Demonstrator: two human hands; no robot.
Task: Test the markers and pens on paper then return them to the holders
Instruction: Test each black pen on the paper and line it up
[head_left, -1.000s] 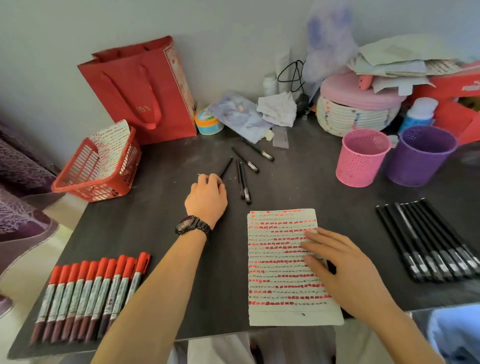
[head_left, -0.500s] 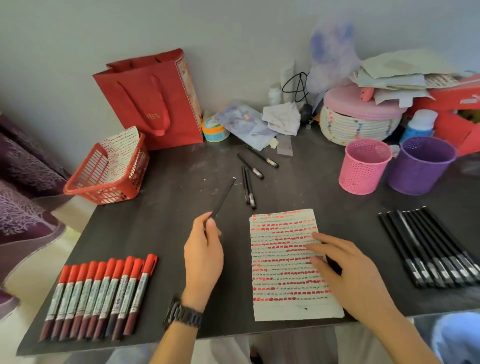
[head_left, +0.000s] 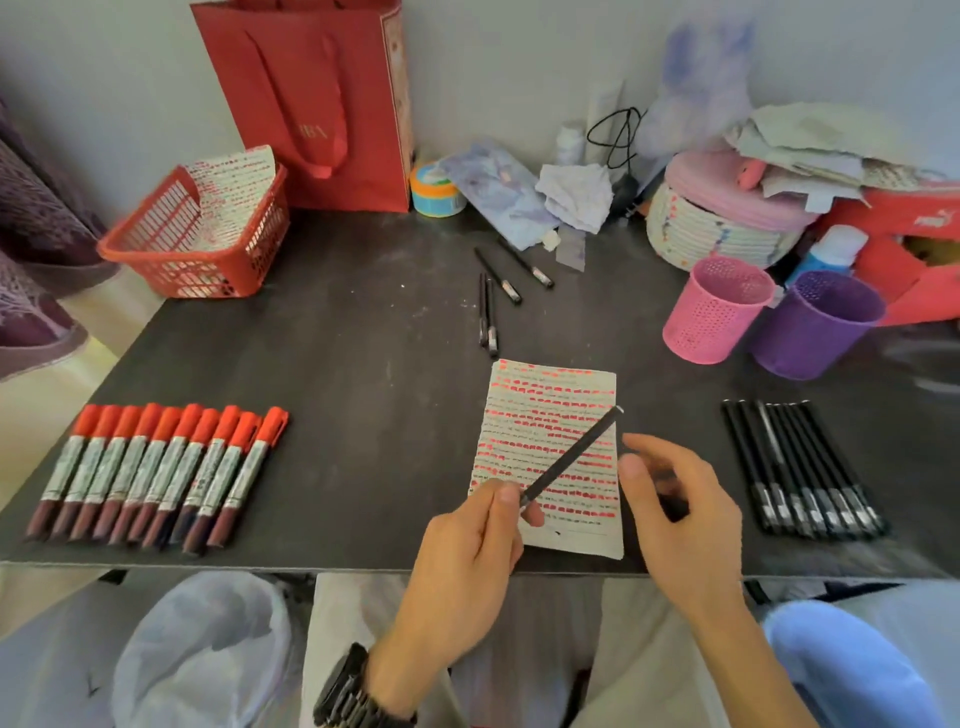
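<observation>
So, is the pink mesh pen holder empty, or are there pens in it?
Empty, as far as visible: the pink mesh pen holder stands upright and nothing sticks out above its rim.

Home desk against a wall, red gift bag (head_left: 332, 98), woven basket (head_left: 722, 228), purple curtain (head_left: 31, 234)

Red paper bag (head_left: 311, 104) carries gold letters, seemingly "IBA"
</observation>
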